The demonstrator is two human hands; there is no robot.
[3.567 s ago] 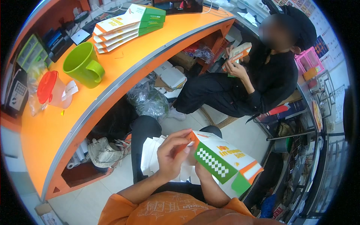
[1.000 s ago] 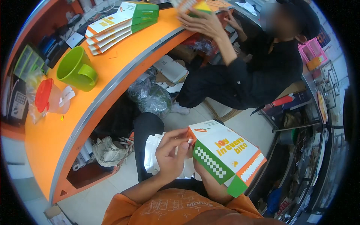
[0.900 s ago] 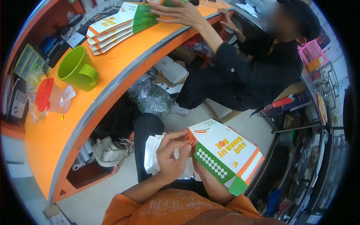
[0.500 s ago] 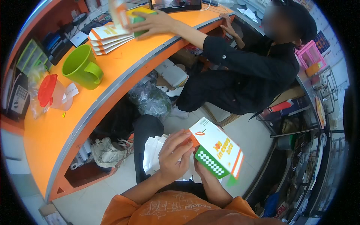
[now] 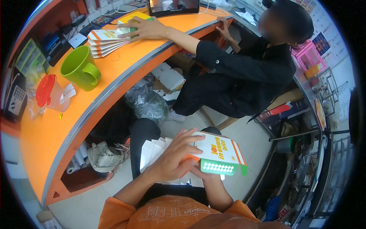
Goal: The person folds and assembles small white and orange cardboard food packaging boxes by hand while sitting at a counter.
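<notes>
Over the near lap, steadying 1 card box (image 5: 221, 148) at centre: flat white top, orange end, green side chequered with white diamonds. Gripping its left corner with left hand (image 5: 179, 153), fingers fanned across smooth card, thumb low against the orange end. Supporting from beneath with right hand (image 5: 202, 173); largely hidden there, so cannot tell whether closed. Down onto angular white card pieces (image 5: 152, 150), overlapping on the lap. Across to the far left, over a glossy orange counter (image 5: 112, 68), to sharp-creased, fanned cartons (image 5: 102, 45) under a co-worker's hand (image 5: 146, 28). Nearer, past a round green mug (image 5: 81, 68) and a translucent, red-lidded tub (image 5: 59, 98).
</notes>
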